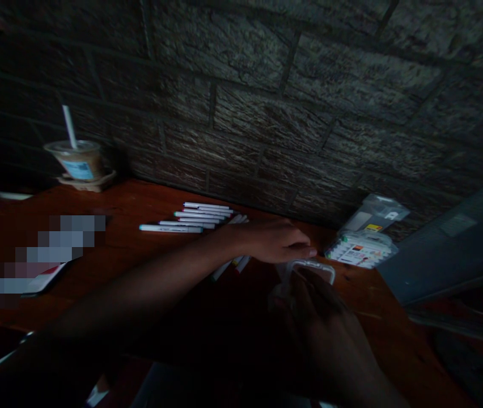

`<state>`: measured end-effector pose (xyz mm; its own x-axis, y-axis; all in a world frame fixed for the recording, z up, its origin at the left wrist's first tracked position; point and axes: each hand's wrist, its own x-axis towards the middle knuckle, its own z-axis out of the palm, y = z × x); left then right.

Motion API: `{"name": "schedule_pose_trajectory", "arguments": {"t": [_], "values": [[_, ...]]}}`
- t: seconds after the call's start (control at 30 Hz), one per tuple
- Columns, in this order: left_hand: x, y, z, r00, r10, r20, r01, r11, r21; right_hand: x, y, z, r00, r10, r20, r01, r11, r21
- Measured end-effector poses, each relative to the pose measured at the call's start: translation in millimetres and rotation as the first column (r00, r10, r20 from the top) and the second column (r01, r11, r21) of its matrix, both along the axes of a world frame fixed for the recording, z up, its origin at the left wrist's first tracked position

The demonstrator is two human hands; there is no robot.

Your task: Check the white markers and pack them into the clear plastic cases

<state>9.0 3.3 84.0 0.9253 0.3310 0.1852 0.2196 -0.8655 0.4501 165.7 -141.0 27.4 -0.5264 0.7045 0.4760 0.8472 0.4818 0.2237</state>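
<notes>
My left hand (282, 241) reaches across the table with its fingers curled and pressed together, just beyond a clear plastic case (333, 273) with a pale rim. Whatever it may hold is hidden. In the shadow below, my right hand (330, 323) grips the case, its fingers bent at the case's near side. Several white markers (241, 263) with coloured ends lie partly under my left forearm. More white markers (203, 215) lie in a rough row to the left. Deep shadow hides much of the case.
At the right stand a case packed with markers (363, 252) and a grey transparent box (377, 212) behind it. An iced drink cup (80, 161) with a straw sits in a cardboard holder at the far left. A stone-block wall (245, 119) borders the wooden table (118, 226).
</notes>
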Motion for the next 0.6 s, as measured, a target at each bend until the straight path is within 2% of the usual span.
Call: {"name": "schedule_pose_trajectory", "arguments": {"t": [0.13, 0.27, 0.33, 0.37, 0.4, 0.47, 0.53, 0.6], "values": [[0, -1, 1.3, 1.0, 0.014, 0.009, -0.014, 1.0, -0.007, -1, -7, 11.8, 0.998, 0.061, -0.017, -0.058, 0.989, 0.135], [-2, 2, 1.3, 0.999, 0.028, 0.043, -0.028, 1.0, -0.006, 8, -26, 43.3, 0.969, 0.238, -0.07, -0.219, 0.953, 0.212], [-3, 9, -0.8, 0.997, 0.051, 0.06, -0.052, 0.998, 0.02, 18, -28, 59.9, 0.956, 0.249, -0.155, -0.203, 0.944, 0.26], [-5, 14, -2.6, 0.995, 0.078, 0.066, -0.081, 0.996, 0.041, 24, -23, 66.9, 0.953, 0.205, -0.223, -0.141, 0.952, 0.273], [-7, 20, -4.8, 0.991, 0.115, 0.069, -0.12, 0.99, 0.07, 30, -13, 72.5, 0.943, 0.134, -0.305, -0.055, 0.966, 0.253], [-14, 33, -9.8, 0.964, 0.254, 0.073, -0.262, 0.953, 0.149, 42, 20, 78.4, 0.853, 0.069, -0.518, 0.09, 0.957, 0.275], [-28, 49, -15.0, 0.932, 0.358, 0.064, -0.363, 0.913, 0.185, 53, 63, 75.1, 0.715, 0.089, -0.693, 0.087, 0.973, 0.214], [-47, 66, -19.3, 0.878, 0.477, 0.048, -0.474, 0.851, 0.225, 63, 103, 61.6, 0.552, 0.066, -0.831, 0.042, 0.993, 0.106]]}}
